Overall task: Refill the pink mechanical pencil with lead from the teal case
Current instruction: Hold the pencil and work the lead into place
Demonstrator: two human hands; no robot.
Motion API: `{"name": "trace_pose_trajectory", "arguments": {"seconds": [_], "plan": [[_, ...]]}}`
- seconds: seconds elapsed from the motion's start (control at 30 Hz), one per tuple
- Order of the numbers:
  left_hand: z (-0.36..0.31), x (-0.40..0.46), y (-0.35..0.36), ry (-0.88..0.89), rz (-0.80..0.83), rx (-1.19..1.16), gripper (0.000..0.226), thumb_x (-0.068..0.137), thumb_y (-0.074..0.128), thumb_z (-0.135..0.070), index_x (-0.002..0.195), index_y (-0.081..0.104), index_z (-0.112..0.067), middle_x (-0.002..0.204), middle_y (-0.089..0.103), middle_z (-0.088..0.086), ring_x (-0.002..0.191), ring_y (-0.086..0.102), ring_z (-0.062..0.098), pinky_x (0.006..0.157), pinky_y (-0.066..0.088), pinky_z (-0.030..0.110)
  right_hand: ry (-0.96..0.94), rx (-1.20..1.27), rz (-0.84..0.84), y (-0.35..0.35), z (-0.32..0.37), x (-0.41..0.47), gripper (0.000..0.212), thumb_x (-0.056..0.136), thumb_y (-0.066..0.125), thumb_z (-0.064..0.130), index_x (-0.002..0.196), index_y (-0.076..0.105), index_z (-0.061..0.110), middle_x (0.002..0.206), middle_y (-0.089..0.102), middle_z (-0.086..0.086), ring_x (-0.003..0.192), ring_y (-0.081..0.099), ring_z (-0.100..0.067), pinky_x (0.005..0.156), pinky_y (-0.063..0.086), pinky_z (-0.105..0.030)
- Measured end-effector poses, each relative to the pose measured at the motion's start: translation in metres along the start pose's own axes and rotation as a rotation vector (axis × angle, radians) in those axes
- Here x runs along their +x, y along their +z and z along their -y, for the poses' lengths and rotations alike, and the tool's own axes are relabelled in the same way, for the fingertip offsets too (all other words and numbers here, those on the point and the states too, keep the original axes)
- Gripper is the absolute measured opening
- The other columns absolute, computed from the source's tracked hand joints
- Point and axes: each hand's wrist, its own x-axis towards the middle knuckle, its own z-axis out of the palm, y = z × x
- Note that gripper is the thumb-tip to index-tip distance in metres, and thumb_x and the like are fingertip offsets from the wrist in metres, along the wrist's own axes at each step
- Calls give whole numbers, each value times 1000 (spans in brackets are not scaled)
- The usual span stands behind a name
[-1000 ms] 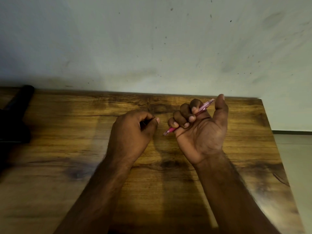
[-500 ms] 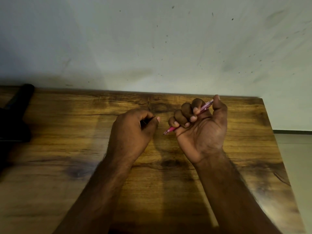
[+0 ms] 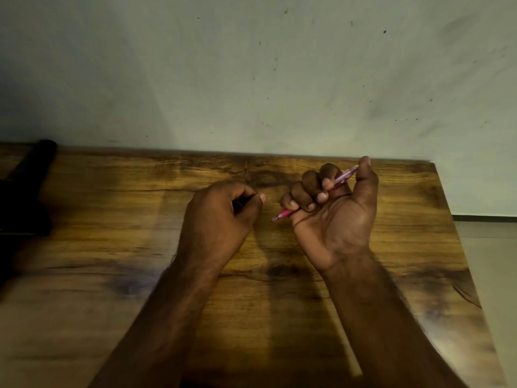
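Note:
My right hand (image 3: pixel 335 219) is turned palm up above the wooden table (image 3: pixel 112 247), with its fingers curled round the pink mechanical pencil (image 3: pixel 343 177). The pencil's tip points down-left toward my left hand, and my thumb stands by its top end. My left hand (image 3: pixel 218 217) is curled with its back toward me. It grips a small dark object (image 3: pixel 238 203) between fingers and thumb. Most of that object is hidden, so I cannot tell its colour or shape. No teal case shows elsewhere.
A black object (image 3: pixel 28 191) lies at the table's far left edge. A pale wall rises directly behind the table. The table's right edge drops to a light floor (image 3: pixel 492 261).
My right thumb, raised straight a second ago, has bent in toward the pencil's top end. Both hands otherwise stay where they were.

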Motion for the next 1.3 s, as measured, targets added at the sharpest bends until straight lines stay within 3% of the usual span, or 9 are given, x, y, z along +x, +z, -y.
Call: {"name": "trace_pose_trajectory", "arguments": {"seconds": [0.23, 0.4, 0.57, 0.73, 0.9, 1.03, 1.2, 1.3], "plan": [[1, 1, 1, -1, -12, 8, 11, 92, 73, -40, 86, 76, -32, 73, 70, -18, 72, 65, -2, 60, 47, 18, -3, 2, 12, 0, 0, 1, 61, 102, 33, 58, 62, 48, 13, 54, 33, 1, 52, 26, -15, 58, 32, -32], [0, 1, 1, 3, -9, 14, 13, 92, 72, -41, 84, 76, -31, 72, 69, -17, 70, 64, -1, 59, 48, 21, 6, 5, -3, 0, 0, 0, 65, 98, 37, 68, 64, 45, 13, 54, 31, 1, 53, 23, -15, 58, 32, -33], [-1, 1, 0, 8, -9, 22, 11, 92, 73, -39, 86, 77, -30, 74, 70, -17, 69, 64, -2, 61, 50, 21, -3, -7, -6, -1, -1, 1, 60, 102, 35, 58, 63, 46, 13, 54, 31, 2, 51, 26, -14, 57, 32, -31], [-1, 0, 1, 11, -9, 22, 10, 93, 74, -38, 87, 77, -30, 74, 70, -18, 70, 64, -3, 61, 48, 19, 6, -6, -28, -1, -1, 1, 65, 99, 36, 66, 62, 46, 14, 54, 30, 1, 53, 24, -15, 57, 31, -32], [0, 0, 1, 9, -2, 25, 11, 93, 73, -39, 86, 77, -32, 73, 69, -18, 74, 64, -3, 59, 46, 18, -1, -14, -38, -1, -1, 1, 61, 102, 33, 58, 62, 45, 14, 53, 30, 1, 51, 25, -15, 56, 32, -32], [1, 0, 2, 10, 0, 21, 12, 93, 72, -40, 88, 77, -31, 74, 70, -18, 75, 65, -3, 60, 49, 19, 8, -9, -51, -2, 0, 1, 65, 99, 35, 65, 60, 45, 14, 53, 30, 1, 53, 22, -15, 56, 31, -32], [3, 1, 3, 20, -9, 15, 11, 92, 73, -40, 86, 78, -31, 73, 69, -19, 72, 65, -2, 59, 45, 17, 6, -7, -45, -3, 0, 3, 62, 101, 34, 57, 58, 45, 14, 50, 30, 1, 49, 24, -15, 56, 30, -31], [4, 1, 4, 16, -11, 17, 11, 92, 73, -41, 85, 77, -32, 72, 69, -19, 72, 65, -2, 59, 45, 16, 10, 1, -56, -3, 0, 3, 64, 99, 35, 63, 59, 45, 14, 51, 30, 1, 50, 24, -15, 56, 31, -31]]}}
